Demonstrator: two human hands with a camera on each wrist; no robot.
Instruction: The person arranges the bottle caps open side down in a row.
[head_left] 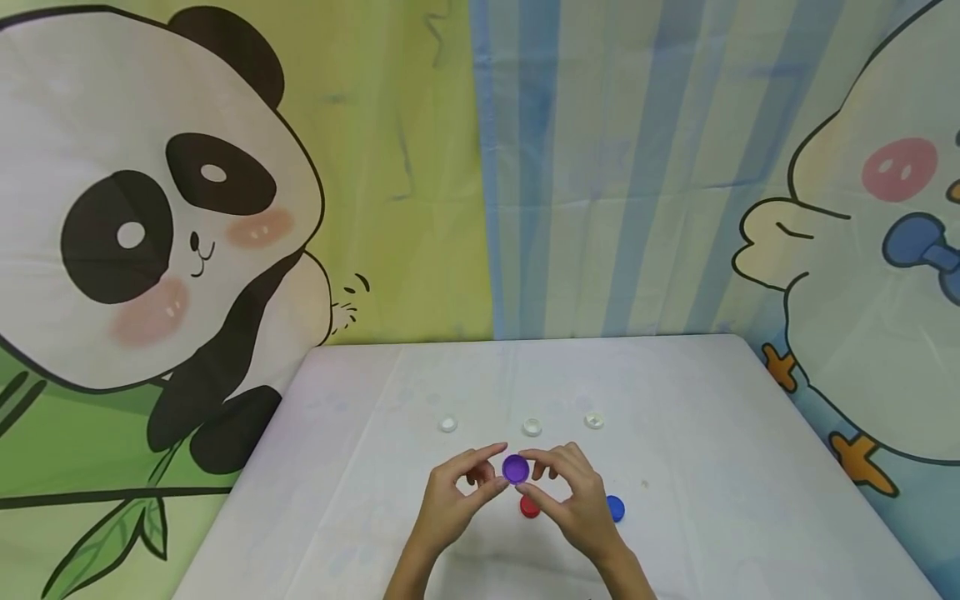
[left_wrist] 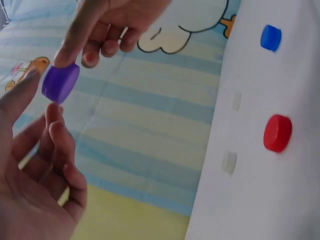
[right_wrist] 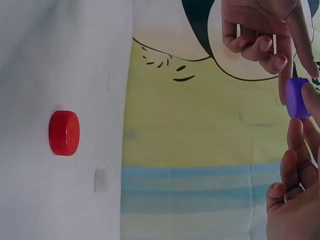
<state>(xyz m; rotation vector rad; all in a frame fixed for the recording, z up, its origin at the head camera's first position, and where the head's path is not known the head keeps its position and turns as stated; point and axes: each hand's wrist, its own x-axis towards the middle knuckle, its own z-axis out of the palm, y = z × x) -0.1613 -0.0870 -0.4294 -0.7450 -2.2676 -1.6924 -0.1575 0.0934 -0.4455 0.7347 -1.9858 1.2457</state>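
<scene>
Purple cap [head_left: 515, 469] in right hand [head_left: 579, 498] — red cap [head_left: 529, 509] partly behind

Purple cap [head_left: 515, 469], plain | red cap [head_left: 529, 507], plain | blue cap [head_left: 616, 508], plain | three whitish caps [head_left: 447, 424] | white tabletop [head_left: 360, 400] | yellow curtain [head_left: 405, 250] | striped curtain [head_left: 570, 250], blue bands on a pale ground | panda drawing [head_left: 150, 100], black and white with pink cheeks [head_left: 260, 227] | leaf drawing [head_left: 93, 550], green with dark outlines | bird drawing [head_left: 862, 350], off-white with pink cheek [head_left: 899, 169], blue bow [head_left: 915, 239], orange feet [head_left: 862, 465]

- Right hand [right_wrist: 299, 192]: thumb and finger pinch the purple cap [right_wrist: 296, 97].
- Left hand [right_wrist: 262, 26]: fingertips at the cap's edge.
- Red cap [right_wrist: 64, 133]: on white table [right_wrist: 30, 195].
- Translucent piece [right_wrist: 100, 180]: on table, near red cap.
- Backdrop [right_wrist: 195, 135]: yellow and blue.
</scene>
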